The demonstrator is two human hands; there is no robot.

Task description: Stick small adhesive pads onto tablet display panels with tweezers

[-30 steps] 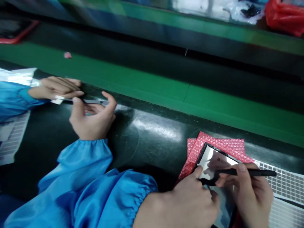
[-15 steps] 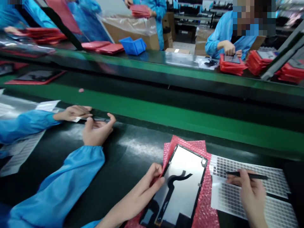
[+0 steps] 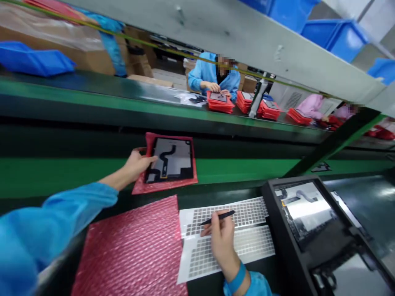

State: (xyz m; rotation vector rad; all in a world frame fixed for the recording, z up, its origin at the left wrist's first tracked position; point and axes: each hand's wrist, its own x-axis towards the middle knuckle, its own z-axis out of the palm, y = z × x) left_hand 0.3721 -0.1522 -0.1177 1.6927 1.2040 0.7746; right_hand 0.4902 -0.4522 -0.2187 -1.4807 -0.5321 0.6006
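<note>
Left hand (image 3: pixel 139 163): I pinch the pink bubble-wrap pad (image 3: pixel 168 185) under the flat silver display panel (image 3: pixel 173 160), edge-held, on the green belt (image 3: pixel 46 174).
Right hand (image 3: pixel 220 234): fingers pressed around a thin black stylus (image 3: pixel 217 218), poised over the white sticker sheets (image 3: pixel 247 246).

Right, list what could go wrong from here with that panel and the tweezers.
1. The left hand holds the panel with its pink bubble wrap by one edge only, out over the green belt; that grip could let the panel slide off the wrap.
2. The right hand keeps pointed black tweezers over the sticker sheets; the tip could snag or lift a sticker.
</note>
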